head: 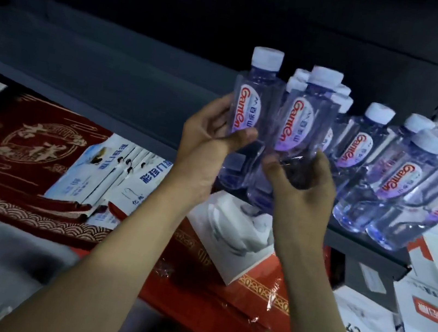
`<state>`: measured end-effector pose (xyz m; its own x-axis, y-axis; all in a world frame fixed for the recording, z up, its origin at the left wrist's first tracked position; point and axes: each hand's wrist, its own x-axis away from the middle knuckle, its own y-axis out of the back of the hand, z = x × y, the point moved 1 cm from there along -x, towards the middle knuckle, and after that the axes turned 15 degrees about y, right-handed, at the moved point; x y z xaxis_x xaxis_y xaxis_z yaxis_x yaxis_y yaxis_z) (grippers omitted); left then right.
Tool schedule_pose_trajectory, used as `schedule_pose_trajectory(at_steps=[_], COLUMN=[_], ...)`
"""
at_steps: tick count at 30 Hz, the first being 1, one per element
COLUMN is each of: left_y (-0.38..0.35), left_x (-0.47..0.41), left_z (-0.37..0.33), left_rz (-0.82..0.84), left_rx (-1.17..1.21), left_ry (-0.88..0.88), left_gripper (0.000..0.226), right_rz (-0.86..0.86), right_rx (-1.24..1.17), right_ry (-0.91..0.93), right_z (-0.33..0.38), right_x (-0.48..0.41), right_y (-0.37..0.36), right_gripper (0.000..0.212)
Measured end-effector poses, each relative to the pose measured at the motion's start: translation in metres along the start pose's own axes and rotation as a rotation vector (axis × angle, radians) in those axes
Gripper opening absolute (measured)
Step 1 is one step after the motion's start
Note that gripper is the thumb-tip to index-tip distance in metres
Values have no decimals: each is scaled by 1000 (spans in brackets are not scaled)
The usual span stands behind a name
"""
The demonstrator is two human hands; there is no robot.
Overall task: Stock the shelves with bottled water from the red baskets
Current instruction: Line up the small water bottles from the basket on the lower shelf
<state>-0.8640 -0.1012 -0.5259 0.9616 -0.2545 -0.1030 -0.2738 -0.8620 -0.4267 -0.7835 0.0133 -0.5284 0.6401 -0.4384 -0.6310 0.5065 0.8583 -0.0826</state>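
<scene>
Holding two water bottles at the shelf (107,67) front, one per hand. The left grip (209,147) wraps the left bottle (245,112), with the thumb across the front just under the label and the fingers behind. The right grip (303,190) curls round the lower half of the right bottle (307,116), fingers bent onto the clear plastic. The two bottles are side by side and touching, caps up, tilted slightly, red-lettered labels facing the camera. Their bases sit near the shelf's front edge; can't tell if they rest on it.

More bottles of the same kind are already on the shelf: a cluster (297,82) directly behind the held pair, only white caps visible, and a row (399,177) running off to the right, upright, packed close.

The shelf is dark and bare to the left of the hands.

Lower level, below the shelf edge: red embroidered cloth (15,139) at left, white packets (113,172) fanned beside it, a white box (218,234) lying on a red gold-trimmed box (248,299), white cartons (388,322) at right. Bottom-left corner is a blurred clear object, not identifiable.
</scene>
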Motion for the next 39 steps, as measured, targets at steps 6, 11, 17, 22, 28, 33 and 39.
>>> schedule_pose_trajectory(at_steps=[6, 11, 17, 22, 28, 33, 39], left_y=[39, 59, 68, 70, 77, 82, 78], left_x=[-14, -29, -53, -63, -58, -53, -43], left_z=[-16, -17, -3, -1, 5, 13, 7], left_rz=[-69, -98, -55, -29, -128, -244, -267], left_rx=[-33, 18, -26, -109, -459, -657, -732], left_ry=[-40, -15, 2, 11, 5, -51, -106], left_gripper=[53, 50, 53, 52, 82, 78, 69], right_rz=[161, 199, 102, 130, 216, 173, 339], right_rx=[82, 172, 67, 288, 458, 488, 600], right_ry=[-16, -15, -65, -4, 32, 70, -2], right_z=[-15, -31, -53, -71, -72, -53, -51], right_x=[-3, -9, -15, -22, -20, 10, 25], right_y=[-46, -68, -83, -90, -91, -93, -93], right_gripper=[42, 47, 52, 56, 65, 84, 76])
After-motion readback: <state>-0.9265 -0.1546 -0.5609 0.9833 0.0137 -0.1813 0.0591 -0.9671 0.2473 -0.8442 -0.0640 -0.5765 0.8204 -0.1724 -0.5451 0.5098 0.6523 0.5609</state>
